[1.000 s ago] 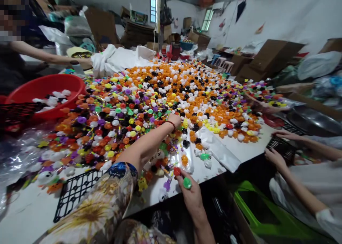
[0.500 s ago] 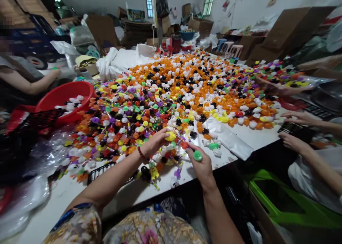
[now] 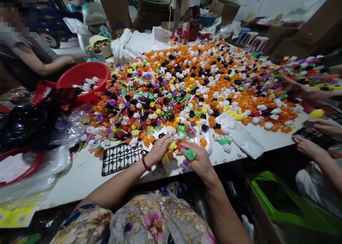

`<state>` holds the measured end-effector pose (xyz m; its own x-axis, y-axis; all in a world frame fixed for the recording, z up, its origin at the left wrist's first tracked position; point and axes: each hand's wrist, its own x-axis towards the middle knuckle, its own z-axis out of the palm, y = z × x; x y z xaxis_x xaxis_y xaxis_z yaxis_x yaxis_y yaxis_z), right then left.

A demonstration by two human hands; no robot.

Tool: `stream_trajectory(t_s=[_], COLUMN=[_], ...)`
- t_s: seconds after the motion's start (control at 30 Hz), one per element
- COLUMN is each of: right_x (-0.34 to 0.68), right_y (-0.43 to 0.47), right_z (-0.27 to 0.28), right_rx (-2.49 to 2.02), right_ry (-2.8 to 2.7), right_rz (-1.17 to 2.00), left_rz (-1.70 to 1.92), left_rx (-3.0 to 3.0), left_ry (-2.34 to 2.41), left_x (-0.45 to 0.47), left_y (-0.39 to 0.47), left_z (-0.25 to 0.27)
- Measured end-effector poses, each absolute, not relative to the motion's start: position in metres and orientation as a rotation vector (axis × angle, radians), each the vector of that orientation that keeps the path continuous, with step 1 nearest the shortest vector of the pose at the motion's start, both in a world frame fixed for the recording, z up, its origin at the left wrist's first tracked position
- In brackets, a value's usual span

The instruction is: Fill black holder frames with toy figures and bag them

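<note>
My left hand [image 3: 161,150], with a bead bracelet on its wrist, is closed in a pinch on a small yellow plastic figure [image 3: 172,146]. My right hand [image 3: 201,162] is closed around a small green plastic figure [image 3: 190,154] that sticks out past the thumb. Between the two hands shows a small red plastic piece [image 3: 179,146], close to the right fingertips. Both hands are almost together over the table's near edge. Behind them spreads a large heap of small plastic figures [image 3: 187,74] in orange, white, black, purple, green and yellow.
A black plastic grid [image 3: 121,158] lies left of my hands, and a silvery plastic bag [image 3: 242,135] lies to the right. At the left is a red basin [image 3: 103,74] with white pieces. Co-workers sit left and right; one's hand [image 3: 310,148] is near the right table edge.
The view has tilted down and turned left. My hands have come closer together, bringing the yellow figure near the red piece. At the right, a co-worker's hand now holds a yellow piece.
</note>
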<state>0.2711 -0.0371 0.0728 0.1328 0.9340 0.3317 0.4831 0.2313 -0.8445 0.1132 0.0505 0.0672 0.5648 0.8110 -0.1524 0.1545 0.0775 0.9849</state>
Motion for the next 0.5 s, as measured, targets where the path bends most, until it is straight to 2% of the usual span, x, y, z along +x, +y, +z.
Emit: stream_trajectory(t_s=[0.2, 0.37, 0.5], right_x=[0.236, 0.213, 0.237], right_y=[-0.043, -0.045, -0.046], right_z=[0.061, 0.051, 0.046], right_rx=[-1.372, -1.382, -1.442], right_ry=[-1.459, -1.540, -1.516], right_rz=[0.554, 0.548, 0.489], left_rz=[0.879, 0.815, 0.747], left_rx=[1.465, 1.523, 1.680], left_ry=[1.183, 1.244, 1.233], left_x=[0.109, 0.096, 0.085], left_y=[0.021, 0.015, 0.038], left_z=[0.060, 0.057, 0.060])
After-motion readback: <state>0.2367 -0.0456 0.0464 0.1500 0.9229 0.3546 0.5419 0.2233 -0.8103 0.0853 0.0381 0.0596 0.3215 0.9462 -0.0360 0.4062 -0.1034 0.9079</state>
